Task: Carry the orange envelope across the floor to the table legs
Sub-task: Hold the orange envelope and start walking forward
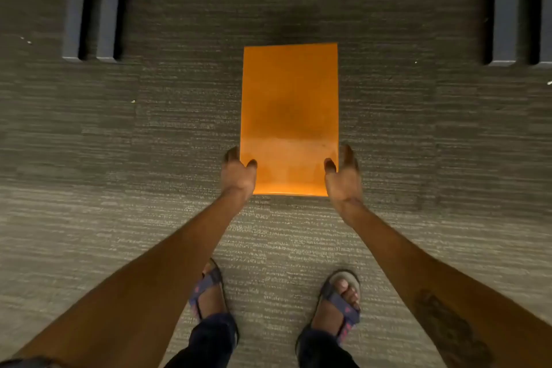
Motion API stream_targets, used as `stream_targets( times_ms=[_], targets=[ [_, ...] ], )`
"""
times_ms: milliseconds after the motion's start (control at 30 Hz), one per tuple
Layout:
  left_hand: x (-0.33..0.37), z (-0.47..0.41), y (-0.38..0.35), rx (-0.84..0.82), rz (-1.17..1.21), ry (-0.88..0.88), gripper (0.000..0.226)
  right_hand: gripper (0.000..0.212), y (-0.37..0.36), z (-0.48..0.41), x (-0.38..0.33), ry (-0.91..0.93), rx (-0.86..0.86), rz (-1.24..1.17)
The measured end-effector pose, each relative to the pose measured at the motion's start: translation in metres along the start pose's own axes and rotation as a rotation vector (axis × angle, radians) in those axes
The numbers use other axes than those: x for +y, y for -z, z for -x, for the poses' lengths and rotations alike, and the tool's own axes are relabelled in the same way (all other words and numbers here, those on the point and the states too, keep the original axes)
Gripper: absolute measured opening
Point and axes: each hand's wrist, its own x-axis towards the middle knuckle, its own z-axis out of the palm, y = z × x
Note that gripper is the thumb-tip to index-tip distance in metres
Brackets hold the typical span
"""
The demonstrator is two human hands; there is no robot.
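Observation:
The orange envelope (289,110) is a large flat rectangle held level above the carpet, long side pointing away from me. My left hand (238,175) grips its near left corner, thumb on top and fingers underneath. My right hand (343,176) grips the near right corner the same way. Dark grey table legs (89,9) stand at the upper left, and another pair of table legs (507,9) stands at the upper right. The envelope's far edge reaches roughly level with the feet of those legs.
Grey striped carpet (149,158) covers the whole floor. My two feet in strapped sandals (209,293) stand below the envelope. Shadow darkens the carpet between the two sets of legs.

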Motion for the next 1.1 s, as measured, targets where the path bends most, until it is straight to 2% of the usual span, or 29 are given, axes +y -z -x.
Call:
stream_targets(
  times_ms=[133,233,367,533,667,867,967,1100],
  targets=[
    [-0.015,-0.014,-0.016,0.047,0.003,0.103,0.064,0.069,-0.016,-0.012,0.020,-0.056,-0.009,0.046],
    [-0.032,-0.027,-0.030,0.037,0.072,0.195,0.061,0.068,-0.030,-0.021,0.032,-0.076,-0.008,0.059],
    [-0.048,-0.038,-0.042,0.072,0.143,0.122,0.041,0.064,-0.041,-0.033,0.046,-0.013,0.002,0.052],
    [-0.060,-0.046,-0.053,0.040,0.401,0.122,0.039,0.060,-0.051,-0.046,0.051,-0.101,0.027,-0.107],
    [-0.061,-0.045,-0.054,0.032,0.508,0.147,0.037,0.043,-0.050,-0.049,0.049,-0.160,0.071,-0.311],
    [-0.048,-0.038,-0.042,0.076,0.625,0.213,0.024,0.031,-0.051,-0.043,0.034,-0.119,0.155,-0.293],
    [-0.040,-0.035,-0.027,0.101,0.552,0.191,0.034,0.032,-0.048,-0.038,0.021,-0.061,0.188,-0.266],
    [-0.037,-0.040,-0.010,0.133,0.593,0.157,0.033,0.030,-0.048,-0.037,-0.003,-0.019,0.198,-0.273]
  ],
)
